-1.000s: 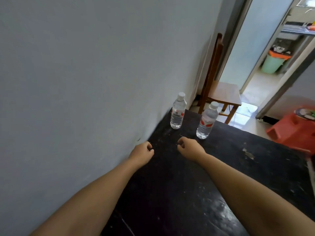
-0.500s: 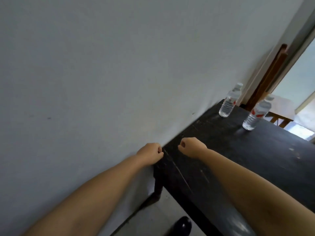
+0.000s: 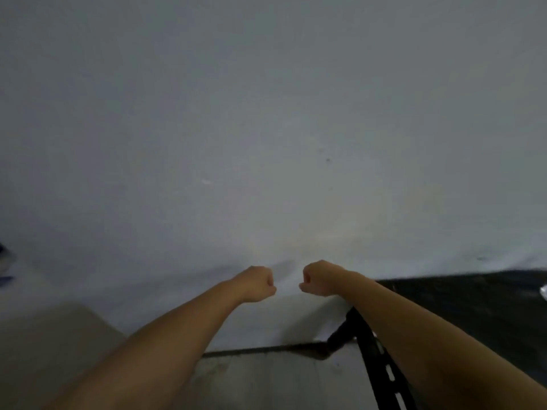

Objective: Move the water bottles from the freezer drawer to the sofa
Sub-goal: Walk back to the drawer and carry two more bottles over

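My left hand (image 3: 257,283) and my right hand (image 3: 318,278) are held out in front of me, side by side, both closed into fists with nothing in them. They hang in front of a bare grey wall (image 3: 266,128). The black surface (image 3: 473,309) where the bottles stood fills the lower right, under my right forearm. A small pale sliver (image 3: 544,292) shows at the far right edge of that surface; I cannot tell what it is. No whole bottle is in view. The freezer drawer is out of view.
The black surface's leg (image 3: 340,332) and front edge (image 3: 384,374) run down beside my right forearm. Grey floor (image 3: 266,380) lies below, meeting the wall at a dark seam. A beige block (image 3: 44,350) sits at the lower left. A dark blurred shape (image 3: 4,255) touches the left edge.
The view has swung left, away from the black surface. The two bottles that stood upright on it have slid out of the right side of the frame. Both fists stay closed and empty.
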The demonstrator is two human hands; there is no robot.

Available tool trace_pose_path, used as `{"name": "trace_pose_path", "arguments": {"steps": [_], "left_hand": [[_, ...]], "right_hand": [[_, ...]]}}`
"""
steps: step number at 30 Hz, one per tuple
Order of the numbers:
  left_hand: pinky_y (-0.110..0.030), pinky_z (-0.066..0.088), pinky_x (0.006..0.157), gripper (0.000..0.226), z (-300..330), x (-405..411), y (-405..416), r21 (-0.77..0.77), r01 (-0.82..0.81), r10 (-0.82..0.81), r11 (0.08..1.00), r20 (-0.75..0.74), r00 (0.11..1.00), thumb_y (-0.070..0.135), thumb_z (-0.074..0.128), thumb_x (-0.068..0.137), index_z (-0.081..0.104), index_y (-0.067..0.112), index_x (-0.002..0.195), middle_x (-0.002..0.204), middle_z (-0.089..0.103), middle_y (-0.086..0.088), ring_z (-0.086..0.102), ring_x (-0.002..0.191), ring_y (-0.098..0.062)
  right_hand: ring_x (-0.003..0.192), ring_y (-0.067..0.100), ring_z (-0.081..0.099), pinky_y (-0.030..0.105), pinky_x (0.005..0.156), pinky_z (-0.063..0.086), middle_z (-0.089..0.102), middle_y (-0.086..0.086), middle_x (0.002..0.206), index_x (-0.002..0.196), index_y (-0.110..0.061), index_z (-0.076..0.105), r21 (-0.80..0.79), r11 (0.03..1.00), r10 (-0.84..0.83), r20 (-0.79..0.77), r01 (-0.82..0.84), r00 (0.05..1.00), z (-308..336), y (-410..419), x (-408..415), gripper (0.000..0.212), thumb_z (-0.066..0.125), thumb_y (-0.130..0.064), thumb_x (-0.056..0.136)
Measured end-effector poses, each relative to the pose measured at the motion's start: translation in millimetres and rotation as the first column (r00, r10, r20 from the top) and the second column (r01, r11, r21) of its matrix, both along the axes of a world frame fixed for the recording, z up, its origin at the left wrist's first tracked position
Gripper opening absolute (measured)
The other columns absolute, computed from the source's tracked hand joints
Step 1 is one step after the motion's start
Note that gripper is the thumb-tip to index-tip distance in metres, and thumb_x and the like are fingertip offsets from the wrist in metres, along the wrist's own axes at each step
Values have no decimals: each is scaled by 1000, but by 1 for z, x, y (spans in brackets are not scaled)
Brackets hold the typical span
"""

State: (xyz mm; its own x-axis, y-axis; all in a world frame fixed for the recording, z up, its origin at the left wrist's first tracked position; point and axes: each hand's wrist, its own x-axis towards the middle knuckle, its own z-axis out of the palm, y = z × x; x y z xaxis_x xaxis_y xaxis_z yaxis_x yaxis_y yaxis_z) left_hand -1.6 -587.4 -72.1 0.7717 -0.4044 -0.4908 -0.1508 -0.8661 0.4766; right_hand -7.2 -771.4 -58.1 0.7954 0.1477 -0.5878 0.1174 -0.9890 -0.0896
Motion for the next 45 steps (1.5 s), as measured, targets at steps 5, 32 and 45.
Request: {"name": "trace_pose_path", "arguments": {"steps": [5,32,45], "left_hand": [[-27,40,75,16,-9,-38,89,-8,-338,338,941,5,941,24,51,94,58,10,93,97,57,-12,50,85,-18],[-25,42,74,29,14,-663,218,115,-959,965,-259,79,-251,24,53,90,66,3,107,113,66,-15,62,93,-22],[-32,49,79,29,25,-956,168,57,-714,713,-698,151,-685,18,48,93,63,-1,108,112,63,-19,62,102,-31]], "right_hand": [[102,31,59,39,86,48,63,15,113,109,-3,60,5,954,298,26,-298,954,-8,71,14,40,45,-37,96],[105,29,58,36,85,46,56,17,124,122,-8,49,114,-62,994,101,-992,-51,-14,434,-427,38,50,-33,94],[108,29,58,33,81,41,59,13,123,128,-10,52,116,-467,880,155,-876,-449,1,481,-759,44,54,-32,90]]}}
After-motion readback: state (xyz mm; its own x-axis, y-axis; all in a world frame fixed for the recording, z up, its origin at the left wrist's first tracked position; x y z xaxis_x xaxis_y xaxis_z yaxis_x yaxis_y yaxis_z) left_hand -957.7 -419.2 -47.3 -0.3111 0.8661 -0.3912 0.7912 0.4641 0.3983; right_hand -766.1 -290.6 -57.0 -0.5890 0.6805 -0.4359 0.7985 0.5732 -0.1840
